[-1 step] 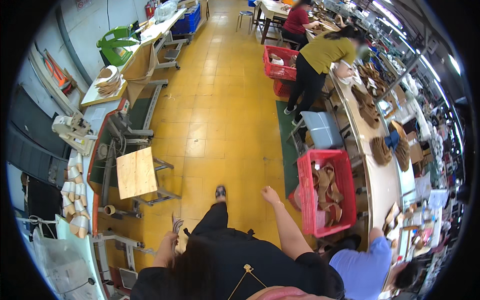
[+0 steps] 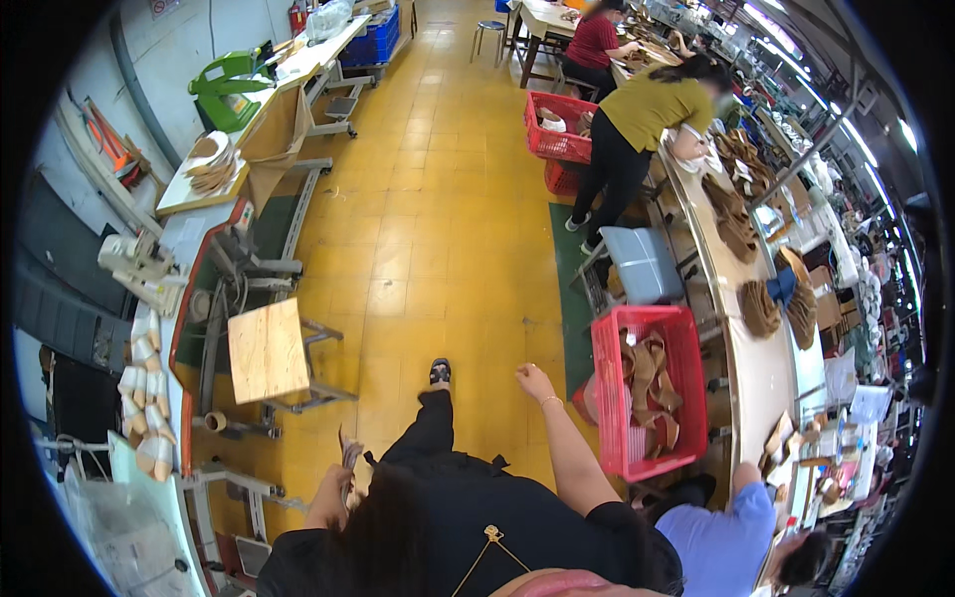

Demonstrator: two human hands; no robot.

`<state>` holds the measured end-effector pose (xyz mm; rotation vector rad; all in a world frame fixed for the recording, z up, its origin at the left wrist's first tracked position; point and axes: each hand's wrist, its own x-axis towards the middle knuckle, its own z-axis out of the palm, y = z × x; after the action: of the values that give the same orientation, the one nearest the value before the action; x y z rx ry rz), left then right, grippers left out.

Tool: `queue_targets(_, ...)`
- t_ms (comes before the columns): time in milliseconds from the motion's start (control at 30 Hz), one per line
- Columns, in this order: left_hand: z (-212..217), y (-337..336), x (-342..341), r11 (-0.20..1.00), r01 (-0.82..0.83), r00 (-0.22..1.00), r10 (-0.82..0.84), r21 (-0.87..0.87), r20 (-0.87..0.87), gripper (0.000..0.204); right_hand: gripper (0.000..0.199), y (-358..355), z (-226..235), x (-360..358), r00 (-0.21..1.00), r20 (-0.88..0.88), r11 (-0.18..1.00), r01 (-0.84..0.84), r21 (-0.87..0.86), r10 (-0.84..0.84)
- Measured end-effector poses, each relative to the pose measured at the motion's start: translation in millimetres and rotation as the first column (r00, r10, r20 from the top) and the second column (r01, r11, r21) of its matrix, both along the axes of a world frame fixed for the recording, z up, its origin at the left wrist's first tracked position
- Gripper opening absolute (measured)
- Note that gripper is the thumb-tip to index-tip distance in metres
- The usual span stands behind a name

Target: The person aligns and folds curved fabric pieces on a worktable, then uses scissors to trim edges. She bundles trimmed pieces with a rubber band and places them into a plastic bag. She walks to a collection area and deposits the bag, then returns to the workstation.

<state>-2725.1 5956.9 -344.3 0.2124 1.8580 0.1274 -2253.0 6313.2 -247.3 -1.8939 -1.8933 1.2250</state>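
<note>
My left hand (image 2: 331,490) is low beside my left hip, closed around a small bundle of thin, flat greyish-brown strips (image 2: 350,453) that stick up past the fingers. What they are made of is too small to tell. My right hand (image 2: 534,381) hangs forward over the floor with its fingers curled in and nothing visible in them. A bracelet is on that wrist. Nearest to it is a red plastic crate (image 2: 603,398) with brown curved shoe pieces (image 2: 652,373) inside. My sandalled foot (image 2: 440,371) is forward on the yellow tiles.
A wooden-topped stool (image 2: 267,348) juts into the aisle at left, before a sewing machine (image 2: 144,269) and table. At right, a long worktable (image 2: 761,388) carries brown shoe parts. A co-worker in olive (image 2: 647,119) bends there; another in lilac (image 2: 721,527) sits close at my right.
The crate and stool have slipped slightly nearer in the view, as I move forward along the aisle. My right hand has swung a little up and left; the left still grips the strips.
</note>
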Motion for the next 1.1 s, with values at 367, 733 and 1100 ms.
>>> queue_targets(367,48.6,543.9,-54.1,0.826,0.492,0.868,-0.443,0.274,-0.222,0.02,0.034,174.9,-37.8,-19.3,0.988,0.099,0.848,0.155,-0.506,-0.121)
queue_targets(733,108.7,932.4,-83.3,0.834,0.499,0.867,-0.48,0.237,-0.136,0.013,0.044,430.3,-99.9,-32.1,0.915,0.401,0.68,0.273,-0.681,0.035)
queue_targets(1100,43.1,1110.4,-194.6,0.98,0.102,0.995,-0.102,0.169,-0.007,0.015,0.033,1044.7,-4.1,-227.6,0.998,0.051,0.997,-0.044,0.069,0.04)
